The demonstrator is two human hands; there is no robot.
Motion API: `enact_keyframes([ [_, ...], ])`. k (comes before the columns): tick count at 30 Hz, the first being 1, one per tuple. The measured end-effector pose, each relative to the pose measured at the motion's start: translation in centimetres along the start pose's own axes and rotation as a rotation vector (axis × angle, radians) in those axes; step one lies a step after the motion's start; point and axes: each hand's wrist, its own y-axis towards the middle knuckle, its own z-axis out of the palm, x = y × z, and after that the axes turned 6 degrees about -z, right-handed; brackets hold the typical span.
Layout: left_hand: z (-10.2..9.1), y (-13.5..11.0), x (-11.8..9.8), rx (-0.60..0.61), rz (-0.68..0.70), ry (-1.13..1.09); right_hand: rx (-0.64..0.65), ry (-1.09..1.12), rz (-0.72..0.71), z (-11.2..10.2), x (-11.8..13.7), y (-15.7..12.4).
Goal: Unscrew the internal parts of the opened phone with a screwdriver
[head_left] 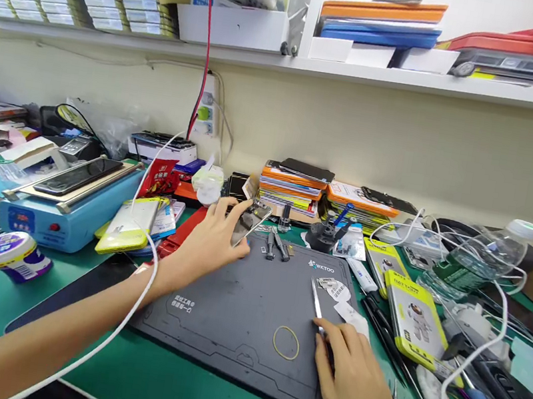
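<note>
The left hand (221,229) grips a phone (259,213) above the far part of the gray mat (241,297), partly covering it; the phone's long side slants away to the right. The right hand (353,382) holds a thin silver tool (316,300), back end hidden, tip pointing away. The mat says "WKTOO".

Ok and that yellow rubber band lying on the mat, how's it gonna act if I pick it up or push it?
The rubber band is probably floppy and very light, being just a thin loop. It lies flat on the mat, so a push would likely slide or bend it, not tip it.
</note>
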Motion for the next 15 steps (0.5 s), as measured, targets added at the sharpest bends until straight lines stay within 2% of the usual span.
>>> enact_keyframes([
  [2,-0.9,-4.2,-0.2,0.017,-0.012,0.014,0.009,-0.015,0.001,-0.1,0.0,0.2],
  [5,-1.0,-10.5,-0.4,0.023,-0.05,0.064,0.035,-0.054,0.012,-0.1,-0.1,0.4],
  [8,-0.4,-14.7,-0.8,-0.028,-0.025,0.14,0.048,-0.102,0.028,-0.1,-0.4,0.8],
  [11,0.3,-16.0,-1.2,-0.089,-0.006,0.201,0.076,-0.151,-0.053,-0.2,-0.7,2.1],
  [14,1.0,-15.6,-1.7,-0.134,-0.014,0.269,0.106,-0.107,-0.151,0.1,-0.5,4.8],
  [15,1.3,-15.4,-1.9,-0.144,-0.016,0.282,0.119,-0.058,-0.129,0.4,-0.3,5.9],
])
